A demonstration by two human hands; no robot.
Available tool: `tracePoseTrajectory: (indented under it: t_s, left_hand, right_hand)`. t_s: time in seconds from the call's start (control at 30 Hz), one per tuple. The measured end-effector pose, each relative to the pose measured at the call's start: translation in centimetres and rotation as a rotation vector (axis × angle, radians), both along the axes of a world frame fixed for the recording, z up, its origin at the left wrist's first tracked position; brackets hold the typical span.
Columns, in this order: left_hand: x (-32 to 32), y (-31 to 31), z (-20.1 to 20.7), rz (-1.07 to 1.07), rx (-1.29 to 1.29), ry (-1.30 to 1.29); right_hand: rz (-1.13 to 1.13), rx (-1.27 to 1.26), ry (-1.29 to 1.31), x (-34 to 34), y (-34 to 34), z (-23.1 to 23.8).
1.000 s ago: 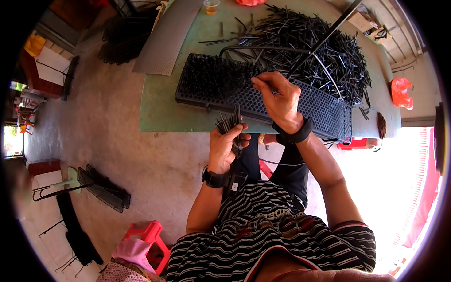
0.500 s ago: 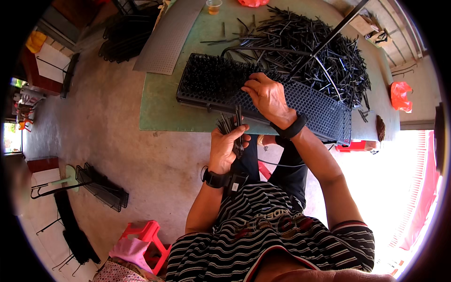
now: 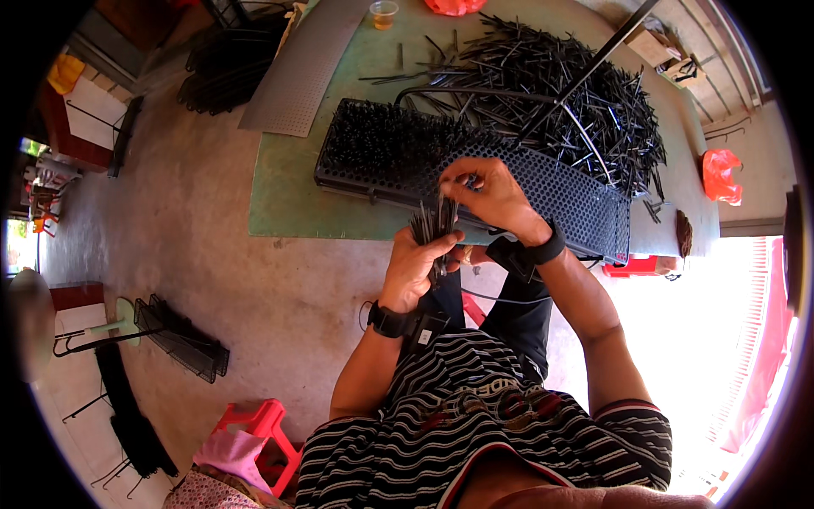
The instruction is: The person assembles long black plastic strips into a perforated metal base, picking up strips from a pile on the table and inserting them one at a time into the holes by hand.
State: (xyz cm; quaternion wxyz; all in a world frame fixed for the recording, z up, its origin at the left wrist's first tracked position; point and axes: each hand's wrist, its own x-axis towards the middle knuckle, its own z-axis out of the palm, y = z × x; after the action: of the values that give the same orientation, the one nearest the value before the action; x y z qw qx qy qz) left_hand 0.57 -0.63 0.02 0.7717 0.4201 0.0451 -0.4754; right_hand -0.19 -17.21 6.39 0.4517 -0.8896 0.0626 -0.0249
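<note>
A bundle of thin black sticks [image 3: 433,222] stands upright in my left hand [image 3: 410,270], whose fingers and thumb wrap round it. My right hand [image 3: 489,197] is at the top of that bundle, thumb and fingers pinched together at the stick tips. Just beyond both hands lies a long black perforated rack [image 3: 560,191] with rows of round holes. Its left part is densely filled with upright black sticks [image 3: 381,140]; the right part shows bare holes. A bent black metal handle [image 3: 475,91] rises over the rack.
Behind the rack, a large heap of loose black sticks [image 3: 577,93] covers the green table [image 3: 284,191]. A perforated grey sheet [image 3: 301,76], a plastic cup [image 3: 383,13] and red bags [image 3: 722,176] lie around. A pink stool [image 3: 263,424] stands on the floor at lower left.
My right hand has come down from the rack to the bundle's tips. The left hand has risen slightly and moved right with the sticks, so the hands are now together.
</note>
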Motion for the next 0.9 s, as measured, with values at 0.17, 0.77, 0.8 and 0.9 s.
tracePoseTrajectory:
  t_s: [0.17,0.77,0.8,0.9]
  left_hand:
    - [-0.2,0.1,-0.8,-0.010,0.055,-0.005]
    - [-0.6,0.3,-1.2,0.309,0.020,0.062]
    - [-0.5,0.5,-1.2,0.305,0.028,0.061]
    - [-0.2,0.9,-1.2,0.295,0.045,0.066]
  right_hand:
    - [-0.201,0.460,-0.023,-0.1,-0.5,-0.8]
    - [-0.330,0.401,0.033,-0.8,1.7,-1.6]
    - [-0.357,0.387,-0.031,-0.6,1.7,-1.2]
    - [-0.382,0.315,-0.246,0.4,1.8,-0.8]
